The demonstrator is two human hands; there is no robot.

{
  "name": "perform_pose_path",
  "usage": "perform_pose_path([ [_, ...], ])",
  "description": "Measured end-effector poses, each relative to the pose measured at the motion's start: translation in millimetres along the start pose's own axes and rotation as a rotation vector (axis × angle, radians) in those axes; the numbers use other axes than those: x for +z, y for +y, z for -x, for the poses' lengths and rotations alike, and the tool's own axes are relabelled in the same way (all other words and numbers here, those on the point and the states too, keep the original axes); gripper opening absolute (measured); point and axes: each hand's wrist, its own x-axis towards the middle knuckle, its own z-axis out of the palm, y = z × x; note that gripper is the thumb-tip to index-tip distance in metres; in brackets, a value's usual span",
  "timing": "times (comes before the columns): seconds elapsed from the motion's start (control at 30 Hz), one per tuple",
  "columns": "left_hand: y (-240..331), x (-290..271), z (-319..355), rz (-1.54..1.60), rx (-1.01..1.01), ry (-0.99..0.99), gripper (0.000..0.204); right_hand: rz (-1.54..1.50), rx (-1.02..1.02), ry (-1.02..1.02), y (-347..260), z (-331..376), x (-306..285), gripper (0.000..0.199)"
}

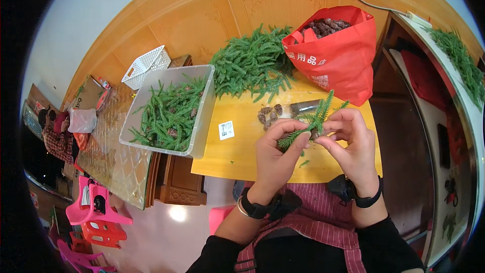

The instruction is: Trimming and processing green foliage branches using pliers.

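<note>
Above the near part of the yellow table (242, 159), both my hands work on a green artificial pine sprig (319, 119). My left hand (280, 149) pinches it between thumb and fingers, with one branch sticking out over the palm. My right hand (352, 139) is closed at the sprig's base, thumb and index fingertips together. A small brownish piece shows between the fingertips, perhaps a pine cone; the fingers partly hide it. Just beyond my hands lie several loose pine cones (268, 116) and a dark cylinder (304, 106).
A clear plastic bin (202, 116) of sprigs and cones stands left. A heap of green sprigs (252, 63) lies at the back, beside a red bag (336, 65) of pine cones. A white card (226, 130) rests on the table. Further left are a white basket (146, 65) and pink chairs (96, 202).
</note>
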Motion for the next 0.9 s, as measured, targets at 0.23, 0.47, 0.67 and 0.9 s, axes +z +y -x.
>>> perform_pose_path([
  [0.23,7.5,4.1,-0.3,0.129,-0.1,-0.039,0.014,-0.008,0.0,0.044,-2.1,0.6,-2.3,0.039],
  [0.47,11.0,-2.5,4.1,0.1,-0.145,-0.059,0.012,-0.047,0.014,0.008,-2.4,3.9,0.7,0.042],
  [0.67,0.3,-10.6,3.3,0.072,0.022,-0.093,0.018,-0.012,-0.053,-0.045,-5.8,4.0,2.7,0.048],
  [0.9,-3.4,-13.1,3.9,-0.015,0.17,-0.164,0.022,0.095,-0.121,-0.068,-6.3,8.5,1.6,0.057],
])
